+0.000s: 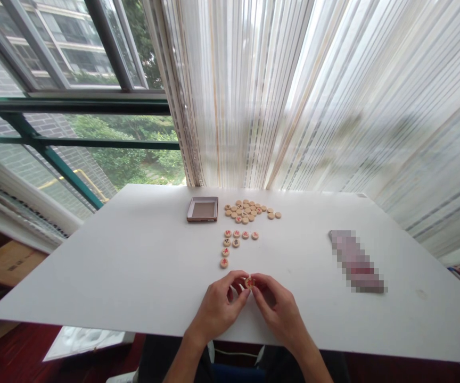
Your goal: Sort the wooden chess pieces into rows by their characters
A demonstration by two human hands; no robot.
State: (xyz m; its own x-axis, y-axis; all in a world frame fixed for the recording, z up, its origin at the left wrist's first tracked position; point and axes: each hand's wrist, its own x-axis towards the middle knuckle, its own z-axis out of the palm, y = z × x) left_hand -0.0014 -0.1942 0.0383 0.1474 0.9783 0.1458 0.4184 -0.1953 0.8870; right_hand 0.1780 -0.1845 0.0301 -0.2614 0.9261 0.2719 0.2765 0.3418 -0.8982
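Observation:
Both hands meet near the front edge of the white table [134, 255]. My left hand [220, 306] and my right hand [278, 308] pinch one round wooden chess piece [249, 282] with a red character between their fingertips, just above the tabletop. Beyond the hands, several similar pieces [236, 239] lie in a short row and a column bending toward me. Farther back sits a loose pile of pieces [249, 210]. Left of that pile lies a shallow brown box [203, 208], open and empty.
A blurred flat object [355, 260] lies on the table's right side. Striped sheer curtains [313, 96] hang behind the table, with a window [74, 80] at the left. Cardboard [6, 260] and a white tray [86, 340] sit on the floor at the left.

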